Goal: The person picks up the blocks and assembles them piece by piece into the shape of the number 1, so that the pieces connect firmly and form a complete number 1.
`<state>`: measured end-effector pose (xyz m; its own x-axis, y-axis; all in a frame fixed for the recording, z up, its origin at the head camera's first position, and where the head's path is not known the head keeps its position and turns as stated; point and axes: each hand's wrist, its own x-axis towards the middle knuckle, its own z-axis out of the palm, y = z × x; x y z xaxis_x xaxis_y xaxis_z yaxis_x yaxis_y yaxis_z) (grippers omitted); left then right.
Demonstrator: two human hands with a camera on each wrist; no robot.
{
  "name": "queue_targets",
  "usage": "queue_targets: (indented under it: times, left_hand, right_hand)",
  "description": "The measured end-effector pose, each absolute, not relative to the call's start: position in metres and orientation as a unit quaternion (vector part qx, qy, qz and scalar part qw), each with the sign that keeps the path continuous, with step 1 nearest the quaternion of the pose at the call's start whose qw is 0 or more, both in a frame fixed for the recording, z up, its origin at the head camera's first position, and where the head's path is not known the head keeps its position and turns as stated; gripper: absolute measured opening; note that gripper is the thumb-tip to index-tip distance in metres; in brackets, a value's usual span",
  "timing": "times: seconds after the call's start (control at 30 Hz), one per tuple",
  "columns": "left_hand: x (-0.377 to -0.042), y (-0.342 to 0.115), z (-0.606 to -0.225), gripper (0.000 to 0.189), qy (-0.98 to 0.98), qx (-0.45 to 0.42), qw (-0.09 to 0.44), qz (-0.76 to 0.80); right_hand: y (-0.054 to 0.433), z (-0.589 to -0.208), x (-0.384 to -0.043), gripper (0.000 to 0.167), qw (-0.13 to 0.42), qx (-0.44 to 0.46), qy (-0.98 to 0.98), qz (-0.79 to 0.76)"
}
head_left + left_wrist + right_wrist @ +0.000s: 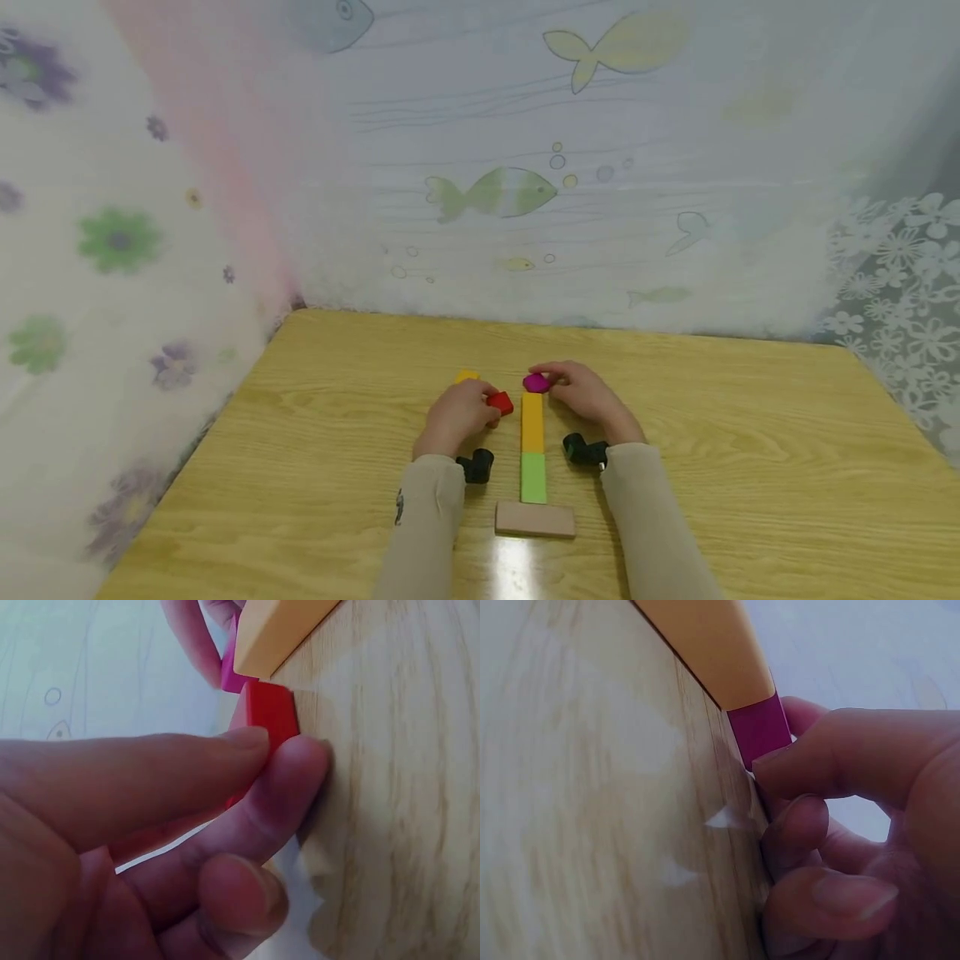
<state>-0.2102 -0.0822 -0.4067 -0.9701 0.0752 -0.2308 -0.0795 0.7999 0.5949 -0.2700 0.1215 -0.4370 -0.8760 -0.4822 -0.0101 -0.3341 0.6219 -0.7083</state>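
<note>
A red block (500,404) is pinched between the thumb and fingers of my left hand (456,414), low over the table and left of the row of blocks. My right hand (588,394) grips a magenta block (535,383) at the far end of an orange block (532,422). In the right wrist view the magenta block (759,733) sits against the orange block's end (712,652). A light green block (534,478) continues the row toward me, and a plain wooden plank (535,519) lies crosswise at its near end.
A yellow block (467,377) lies just beyond my left hand, partly hidden by it. Dark wrist cameras (477,466) hang at both cuffs. The wooden table (750,467) meets a curtain with printed fish (510,192) at its far edge.
</note>
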Motion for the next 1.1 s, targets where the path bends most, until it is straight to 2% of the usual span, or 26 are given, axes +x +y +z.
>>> queue_targets:
  times: [0.3,0.67,0.83,1.1]
  left_hand:
    - [-0.213,-0.078,-0.411,0.022,0.932,-0.007,0.107,0.348]
    - [-0.216,-0.076,-0.417,0.034,0.925,-0.011,0.091,0.368]
    - [-0.218,-0.071,-0.418,0.032,0.938,-0.009,0.065,0.341]
    - [-0.220,-0.069,-0.419,0.030,0.937,-0.022,0.067,0.343]
  right_hand:
    - [0.121,-0.435,-0.271,0.042,0.100,-0.228,0.895,-0.371]
    - [0.120,-0.438,-0.271,0.042,0.105,-0.222,0.894,-0.376]
    - [0.122,-0.438,-0.271,0.043,0.110,-0.221,0.892,-0.379]
    - [0.121,-0.438,-0.272,0.042,0.114,-0.215,0.892,-0.382]
